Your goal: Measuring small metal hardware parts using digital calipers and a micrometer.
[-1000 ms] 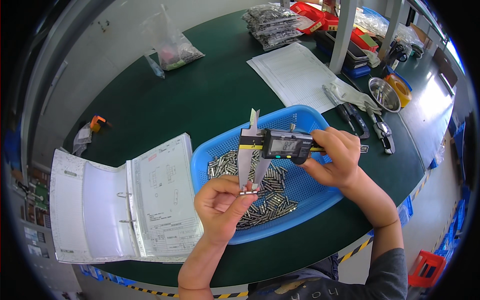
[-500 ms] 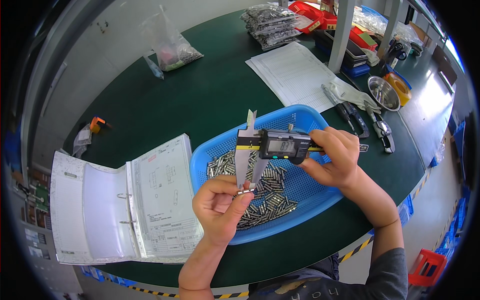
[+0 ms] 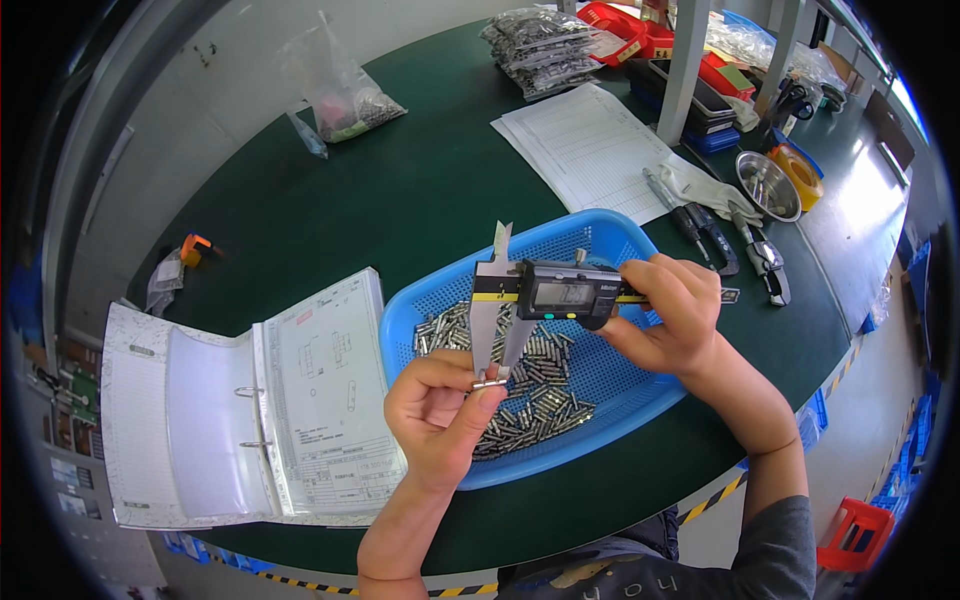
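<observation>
At the far left of the green table (image 3: 400,190) lie an orange tool (image 3: 194,246) and a crumpled bag beside it. Nearer, an open binder (image 3: 240,400) lies flat, its right page a sheet with a line drawing. Far behind it a clear bag (image 3: 340,95) of small parts sits near the wall. To the right of the binder stands a blue basket (image 3: 600,240) with a heap of small metal pins (image 3: 530,390) on its floor. The left hand (image 3: 440,415) is raised over the basket's near left part, thumb and forefinger pinched on a single pin (image 3: 490,382), which sits between the lower jaws of a digital caliper (image 3: 545,295). The caliper is held level above the basket, its jaws pointing down toward the person, closed against the pin. The right hand (image 3: 675,320) grasps the caliper's beam just right of the display, thumb below and fingers wrapped over it. Beyond the basket lie a printed sheet (image 3: 590,150) and, farther, a stack of bagged parts (image 3: 545,45). To the right are a white glove (image 3: 710,190), pliers (image 3: 760,260), a steel bowl (image 3: 768,185) and a yellow tape roll (image 3: 800,170).
</observation>
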`<state>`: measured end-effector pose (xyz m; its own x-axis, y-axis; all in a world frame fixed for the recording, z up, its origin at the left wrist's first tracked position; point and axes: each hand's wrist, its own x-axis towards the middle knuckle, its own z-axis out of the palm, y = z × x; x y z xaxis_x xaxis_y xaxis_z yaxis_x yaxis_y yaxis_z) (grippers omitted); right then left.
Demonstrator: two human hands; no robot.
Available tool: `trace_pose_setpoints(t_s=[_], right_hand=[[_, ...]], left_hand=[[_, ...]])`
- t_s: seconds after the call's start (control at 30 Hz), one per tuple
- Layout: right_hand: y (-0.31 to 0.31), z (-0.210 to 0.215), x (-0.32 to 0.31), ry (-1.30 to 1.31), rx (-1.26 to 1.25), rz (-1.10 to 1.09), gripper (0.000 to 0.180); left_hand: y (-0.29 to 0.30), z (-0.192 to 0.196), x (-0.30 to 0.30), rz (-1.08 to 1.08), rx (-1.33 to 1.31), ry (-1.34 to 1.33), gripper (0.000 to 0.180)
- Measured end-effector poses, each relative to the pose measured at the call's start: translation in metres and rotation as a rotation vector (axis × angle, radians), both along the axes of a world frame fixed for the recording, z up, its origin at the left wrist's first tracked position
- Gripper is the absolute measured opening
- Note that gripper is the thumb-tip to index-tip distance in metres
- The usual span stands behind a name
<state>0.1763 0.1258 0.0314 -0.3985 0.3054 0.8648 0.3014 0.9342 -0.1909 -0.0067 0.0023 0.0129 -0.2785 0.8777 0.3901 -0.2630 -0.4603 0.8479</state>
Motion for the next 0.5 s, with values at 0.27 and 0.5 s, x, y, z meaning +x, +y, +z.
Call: trace_pose_setpoints(t_s=[0.27, 0.5], right_hand=[[0.0001, 0.0002, 0.0006, -0.015, 0.001, -0.004, 0.030], [-0.0011, 0.0017, 0.0022, -0.044, -0.009, -0.031, 0.030]], left_hand=[[-0.0001, -0.0002, -0.0005, -0.005, 0.000, 0.009, 0.019], [-0.0003, 0.0004, -0.0010, -0.018, -0.020, 0.018, 0.019]])
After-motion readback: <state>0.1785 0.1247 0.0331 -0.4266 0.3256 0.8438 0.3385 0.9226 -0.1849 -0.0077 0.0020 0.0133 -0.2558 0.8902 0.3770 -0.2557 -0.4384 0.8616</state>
